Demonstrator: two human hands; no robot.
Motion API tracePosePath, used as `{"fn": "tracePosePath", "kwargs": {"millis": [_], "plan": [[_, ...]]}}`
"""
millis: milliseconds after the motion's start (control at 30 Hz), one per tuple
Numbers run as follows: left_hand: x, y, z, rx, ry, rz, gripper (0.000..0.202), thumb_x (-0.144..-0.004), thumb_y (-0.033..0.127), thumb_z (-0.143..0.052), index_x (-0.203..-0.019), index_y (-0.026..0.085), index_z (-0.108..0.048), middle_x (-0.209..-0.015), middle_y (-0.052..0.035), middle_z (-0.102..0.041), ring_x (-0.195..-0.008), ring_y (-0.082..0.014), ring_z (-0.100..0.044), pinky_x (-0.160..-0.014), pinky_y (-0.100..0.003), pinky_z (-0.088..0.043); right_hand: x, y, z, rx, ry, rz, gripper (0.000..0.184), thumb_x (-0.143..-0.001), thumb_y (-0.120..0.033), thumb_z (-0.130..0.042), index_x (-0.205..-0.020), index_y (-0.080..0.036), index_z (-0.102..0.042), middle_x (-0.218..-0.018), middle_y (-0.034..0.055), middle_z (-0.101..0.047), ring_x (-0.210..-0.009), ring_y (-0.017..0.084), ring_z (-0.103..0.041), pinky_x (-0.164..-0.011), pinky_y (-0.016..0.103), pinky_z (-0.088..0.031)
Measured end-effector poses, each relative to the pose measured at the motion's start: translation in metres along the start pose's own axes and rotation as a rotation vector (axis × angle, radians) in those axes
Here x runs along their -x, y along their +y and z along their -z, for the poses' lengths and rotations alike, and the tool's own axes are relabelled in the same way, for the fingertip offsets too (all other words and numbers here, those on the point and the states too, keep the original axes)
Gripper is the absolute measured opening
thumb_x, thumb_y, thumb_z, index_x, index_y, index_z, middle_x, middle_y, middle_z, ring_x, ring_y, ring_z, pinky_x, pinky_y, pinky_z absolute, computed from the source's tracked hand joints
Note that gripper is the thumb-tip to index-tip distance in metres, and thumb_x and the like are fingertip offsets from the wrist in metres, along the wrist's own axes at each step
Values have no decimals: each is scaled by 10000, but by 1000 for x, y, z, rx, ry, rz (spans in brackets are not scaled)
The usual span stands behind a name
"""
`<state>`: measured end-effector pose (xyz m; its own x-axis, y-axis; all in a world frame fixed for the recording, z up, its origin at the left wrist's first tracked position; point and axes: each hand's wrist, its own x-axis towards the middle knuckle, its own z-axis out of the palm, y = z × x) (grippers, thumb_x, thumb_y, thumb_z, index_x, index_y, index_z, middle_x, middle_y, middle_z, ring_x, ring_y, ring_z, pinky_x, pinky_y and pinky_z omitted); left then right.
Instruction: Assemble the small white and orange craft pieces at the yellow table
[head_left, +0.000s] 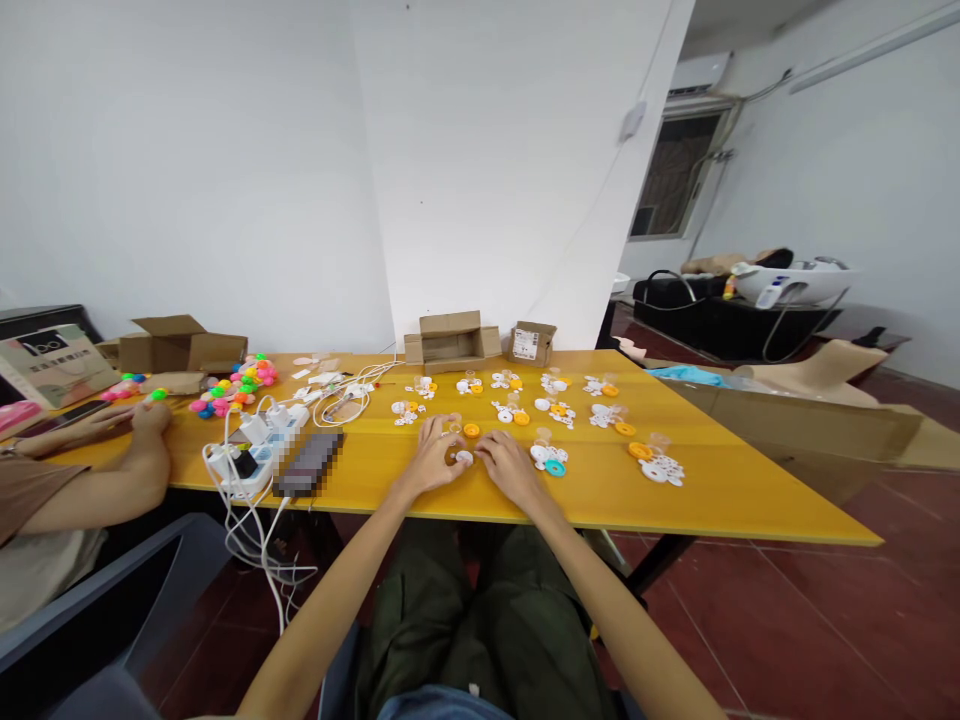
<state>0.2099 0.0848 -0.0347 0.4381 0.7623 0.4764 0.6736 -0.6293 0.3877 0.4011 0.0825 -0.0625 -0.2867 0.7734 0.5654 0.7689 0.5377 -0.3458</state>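
Note:
My left hand (430,462) rests on the table with its fingers and thumb apart, curved around a small space. Within that space, close to the thumb tip, lies a small white plastic disc (465,457). My right hand (511,466) is just right of the disc, its fingertips drawn together; whatever they pinch, if anything, is too small to make out. An orange plastic wheel (471,431) lies beyond the gap between both hands. To the right of my right hand sits a group of white plastic parts (538,455) with a teal wheel (555,467).
Several clusters of white and orange parts (512,415) spread over the yellow table (720,490). Cardboard boxes (452,345) stand by the wall. On the left are a power strip (262,455) with tangled cables, a blurred-out dark device (309,464), colourful balls (236,385) and another person's arm (112,470).

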Motion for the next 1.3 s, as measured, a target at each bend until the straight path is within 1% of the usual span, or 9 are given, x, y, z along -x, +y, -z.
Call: {"fn": "tracePosePath", "kwargs": {"millis": [100,233,367,500,667,833,967,1133,1300], "plan": [[1,-1,-1,-46,-24,-1,111,-827,319,-716,-915,252,-704,-1482,-59,-495,-1364,-324,-382,-1148,-546,-341,0,-3,2,56,-7,7,260,-929,-98,-514,-873,-228,-732,-946,84,-690,-936,230,-638,-849,343,-523],[1,-1,-2,-60,-42,18,107,-826,321,-713,-905,251,-697,-1505,-56,-472,-1375,-332,-368,-1131,-552,-341,0,-8,3,90,-5,-3,253,-924,-91,-506,-859,-225,-710,-946,89,-686,-937,233,-637,-854,339,-507],[1,0,-1,-62,-58,23,116,-828,320,-708,-923,255,-694,-1506,-60,-472,-1382,-337,-361,-1125,-557,-344,0,-8,3,33,-9,-51,206,-926,-116,-517,-854,-224,-678,-942,73,-665,-929,222,-629,-850,328,-492],[1,0,-2,-66,-63,17,136,-831,337,-702,-939,255,-690,-1496,-70,-473,-1381,-344,-361,-1115,-560,-353,-2,-3,2,-36,-20,-111,177,-924,-152,-543,-808,-231,-650,-923,52,-649,-917,214,-622,-838,323,-480],[1,-2,-3,-68,-69,24,199,-806,311,-712,-998,269,-681,-1485,-76,-471,-1391,-345,-348,-1119,-559,-348,-2,2,-1,-69,-2,-150,157,-904,-153,-570,-781,-230,-630,-895,41,-649,-890,209,-620,-830,325,-480],[1,-2,-3,-60,-75,35,191,-803,279,-692,-994,268,-677,-1467,-80,-479,-1388,-351,-350,-1115,-569,-343,-1,1,-1,-43,15,-148,144,-905,-141,-571,-808,-230,-630,-908,45,-656,-889,211,-630,-822,323,-487],[2,-3,-4,-53,-65,33,172,-793,277,-702,-963,261,-680,-1486,-80,-468,-1392,-357,-346,-1115,-571,-339,0,2,-2,-10,25,-110,129,-920,-161,-566,-852,-236,-646,-938,55,-662,-907,221,-634,-819,331,-494],[2,-5,-5,-53,-65,34,181,-801,282,-699,-980,262,-684,-1502,-78,-457,-1408,-355,-326,-1120,-571,-330,1,3,-2,-6,35,-83,150,-927,-160,-550,-920,-237,-679,-977,60,-668,-940,218,-634,-831,324,-502],[1,-2,-3,-49,-64,20,156,-815,284,-689,-968,252,-685,-1528,-76,-432,-1403,-350,-335,-1123,-564,-331,0,-3,1,20,-3,-78,199,-932,-137,-533,-913,-227,-709,-1005,76,-666,-960,217,-637,-867,325,-501]]}}
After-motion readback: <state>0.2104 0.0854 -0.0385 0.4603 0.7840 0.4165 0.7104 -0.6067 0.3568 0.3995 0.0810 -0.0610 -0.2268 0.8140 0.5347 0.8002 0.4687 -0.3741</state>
